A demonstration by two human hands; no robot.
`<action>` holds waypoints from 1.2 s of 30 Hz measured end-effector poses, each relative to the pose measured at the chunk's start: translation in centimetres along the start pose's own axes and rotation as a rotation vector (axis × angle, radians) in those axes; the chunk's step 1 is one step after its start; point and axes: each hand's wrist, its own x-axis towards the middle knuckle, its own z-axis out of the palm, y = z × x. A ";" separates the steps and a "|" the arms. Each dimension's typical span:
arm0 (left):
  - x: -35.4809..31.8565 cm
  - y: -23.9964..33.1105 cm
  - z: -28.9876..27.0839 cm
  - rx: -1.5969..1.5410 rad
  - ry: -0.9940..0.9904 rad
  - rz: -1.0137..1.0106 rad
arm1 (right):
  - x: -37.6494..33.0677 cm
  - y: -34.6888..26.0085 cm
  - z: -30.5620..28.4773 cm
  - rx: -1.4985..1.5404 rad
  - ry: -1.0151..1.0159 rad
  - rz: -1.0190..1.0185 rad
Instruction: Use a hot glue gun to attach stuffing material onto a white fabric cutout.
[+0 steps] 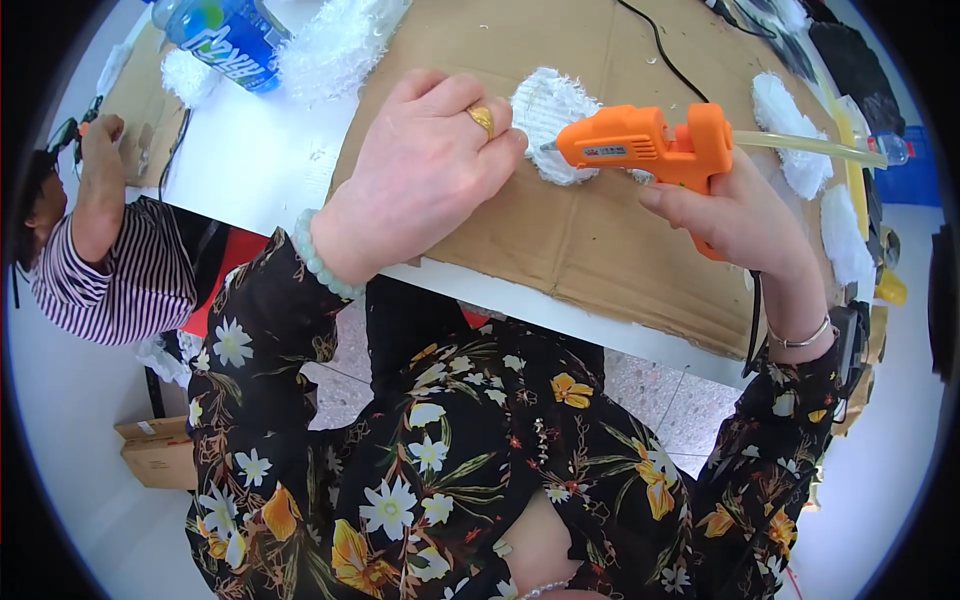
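An orange hot glue gun (640,140) is gripped in my right hand (745,215), with a long yellowish glue stick (815,147) jutting from its back end. Its nozzle points left, over a white, fluffy-edged piece (548,105) with a ribbed middle. That piece lies on a brown cardboard sheet (600,240). Just left of it, my left hand (430,170) is closed, knuckles up and fingers curled under. The fingertips are hidden, so whatever they pinch cannot be made out. I cannot tell whether the nozzle touches the white piece.
Further white fluffy pieces (785,130) lie along the right side. A blue-labelled bottle (225,45) stands at the far left beside a white shaggy bundle (340,45). A black cable (665,55) crosses the cardboard. Another person in a striped shirt (120,275) works at the left.
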 end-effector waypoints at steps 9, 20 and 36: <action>1.1 -0.9 0.3 0.075 -0.137 0.205 | 0.0 -0.7 -0.1 -0.086 -0.014 -0.006; 1.0 -1.3 1.4 -0.034 -0.115 0.189 | 0.1 -1.4 0.1 -0.232 -0.034 -0.014; 0.4 -1.4 1.8 -0.049 -0.111 0.128 | -0.8 -0.4 0.3 -0.233 -0.007 -0.092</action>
